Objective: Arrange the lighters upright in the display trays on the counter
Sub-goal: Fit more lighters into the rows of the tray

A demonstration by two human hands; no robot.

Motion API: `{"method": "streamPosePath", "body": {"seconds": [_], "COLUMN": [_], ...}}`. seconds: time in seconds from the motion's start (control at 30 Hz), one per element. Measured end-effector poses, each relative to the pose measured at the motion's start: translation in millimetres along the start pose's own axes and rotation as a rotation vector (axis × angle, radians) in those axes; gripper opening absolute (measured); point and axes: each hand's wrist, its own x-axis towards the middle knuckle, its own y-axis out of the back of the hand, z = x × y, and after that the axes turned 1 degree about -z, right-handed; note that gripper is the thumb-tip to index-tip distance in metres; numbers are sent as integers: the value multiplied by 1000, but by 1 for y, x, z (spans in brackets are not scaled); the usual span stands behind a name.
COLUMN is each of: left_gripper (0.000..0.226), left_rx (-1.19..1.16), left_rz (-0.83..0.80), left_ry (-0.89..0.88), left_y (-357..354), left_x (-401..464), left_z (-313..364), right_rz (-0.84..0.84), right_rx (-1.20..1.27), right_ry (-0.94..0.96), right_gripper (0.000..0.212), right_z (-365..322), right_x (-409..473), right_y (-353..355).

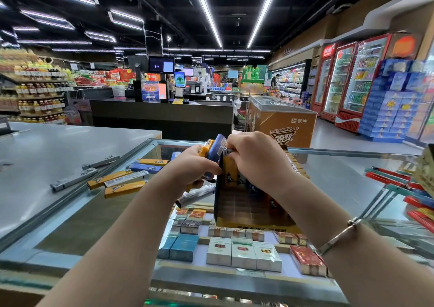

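Forearms nearest camera, both hands over the display tray on the glass surface.
Left hand grips a lighter bundle; right hand pinches one lighter, axis roughly vertical, directly above the tray. Loose lighters lie flat, left.

Hands with lighters over tray

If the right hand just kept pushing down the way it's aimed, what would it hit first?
Probably the display tray right under it. The right hand pinches an orange lighter whose lower end already sits inside the tray; how deep is unclear.
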Motion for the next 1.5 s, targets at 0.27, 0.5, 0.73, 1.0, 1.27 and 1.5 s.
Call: {"method": "streamPosePath", "body": {"seconds": [0.27, 0.5, 0.73, 1.0, 1.27, 1.5], "left_gripper": [35, 34, 30, 30, 37, 42], "left_rx": [-1, -10, -7, -11, -125, -256], "left_rz": [-9, -14, -18, 25, -101, -193], "left_ry": [1, -1, -10, -31, -211, -177], "left_y": [0, 1, 1, 0, 1, -6], "left_x": [2, 2, 2, 1, -15, -24], "left_z": [-1, -3, -3, -1, 18, 21], "right_rz": [-9, -48, -38, -126, 261, 206], "right_rx": [17, -56, -167, -209, 31, -9], "right_ry": [28, 61, 90, 77, 92, 198], "right_gripper": [13, 23, 16, 31, 45, 41], "right_z": [1, -2, -2, 1, 15, 12], "right_x": [-2, -5, -7, -8, -19, -20], "right_y": [2, 4, 2, 5, 22, 15]}}
